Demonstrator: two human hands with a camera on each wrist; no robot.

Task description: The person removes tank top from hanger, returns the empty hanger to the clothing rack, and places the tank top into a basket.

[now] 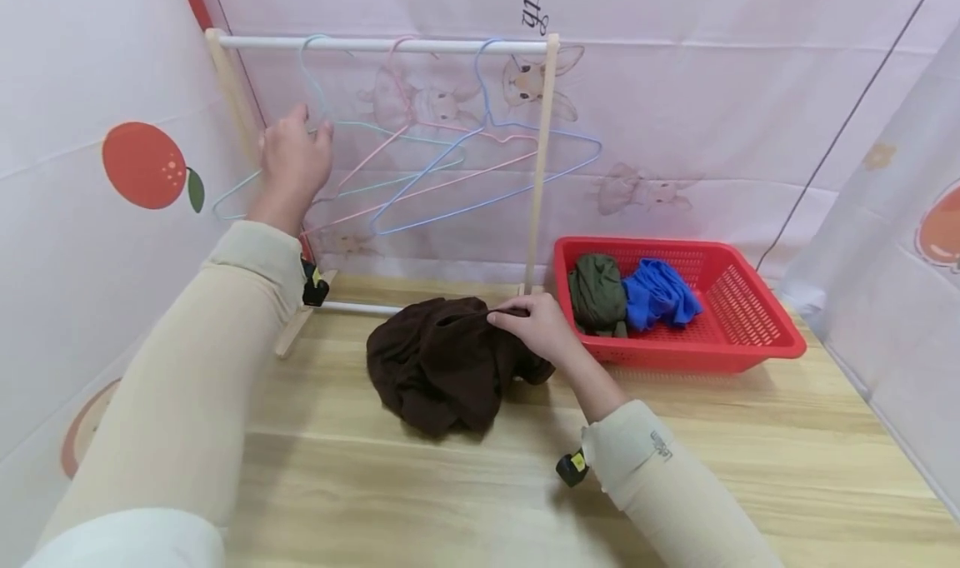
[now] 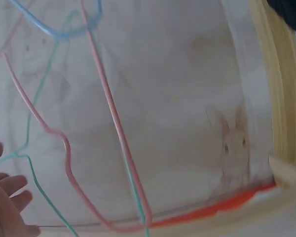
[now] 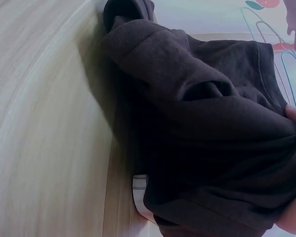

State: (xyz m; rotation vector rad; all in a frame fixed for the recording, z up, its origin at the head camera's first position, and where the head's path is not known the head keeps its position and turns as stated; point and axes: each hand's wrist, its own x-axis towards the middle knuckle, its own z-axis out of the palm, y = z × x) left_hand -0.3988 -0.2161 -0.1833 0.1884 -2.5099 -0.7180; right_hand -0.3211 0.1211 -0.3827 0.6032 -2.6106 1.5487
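Note:
My right hand (image 1: 542, 328) pinches the edge of a dark brown garment (image 1: 442, 364) between thumb and fingers. The cloth hangs bunched close over the wooden table, and its folds fill much of the right wrist view. My left hand (image 1: 294, 161) is raised by the neck of a mint green hanger (image 1: 408, 138), with thumb and fingers apart. In the left wrist view its fingers (image 2: 14, 185) reach in beside that hanger's wire. A pink hanger (image 1: 377, 153) and a blue hanger (image 1: 431, 171) hang to the right on the same rail.
The rack's white rail (image 1: 442, 46) runs between wooden posts (image 1: 545, 135), with a lower bar (image 1: 360, 308) near the table. At right, a red basket (image 1: 750, 353) contains a dark green garment (image 1: 597, 293) and a blue garment (image 1: 660, 293). Printed fabric walls (image 1: 712, 118) enclose the table (image 1: 360, 501).

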